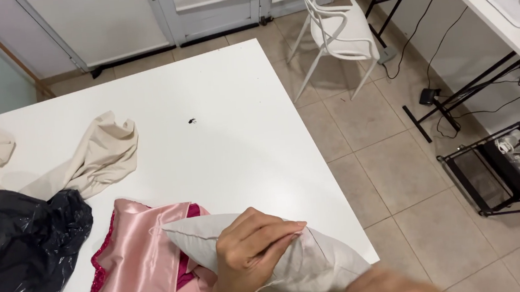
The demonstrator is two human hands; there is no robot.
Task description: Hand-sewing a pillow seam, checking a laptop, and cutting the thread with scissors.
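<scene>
Blurred at six o'clock, a forearm (388,289) crosses the bottom edge; whether its hand is spread or pressed together cannot be told, as the hand is out of view. Just above it lies the grey pillow (313,265), at the near edge of the white counter (220,124). Its long axis runs from ten o'clock to four o'clock, one pointed corner aimed at ten o'clock into the pink satin cover (138,265). The left hand (251,255) wraps the pillow's middle, its grip pressed together around the fabric. Part of the pillow hangs past the counter edge toward four o'clock, so a slackened grip could, I judge, let it slide to the tiled floor (402,170). At nine o'clock sit a black plastic bag (23,257) and beige cloth (99,155); a white chair (337,27) stands at one o'clock.
</scene>
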